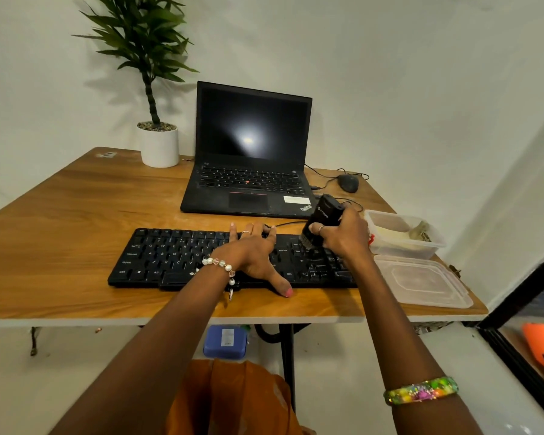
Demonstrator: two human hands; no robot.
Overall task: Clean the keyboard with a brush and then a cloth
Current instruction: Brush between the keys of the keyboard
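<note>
Black keyboard sits flat on our wooden desk, near the front edge, in front of the open laptop. Our left hand lies flat on the keyboard's middle keys, fingers spread and straight, thumb reaching over the front edge; grip wide, holding nothing. Our right hand has a closed grip around the black brush, bristles down on the keys at the keyboard's right end. Just right of it: clear plastic container with its lid lying in front. Mouse and potted plant at the back. Cloth: can't tell where.
</note>
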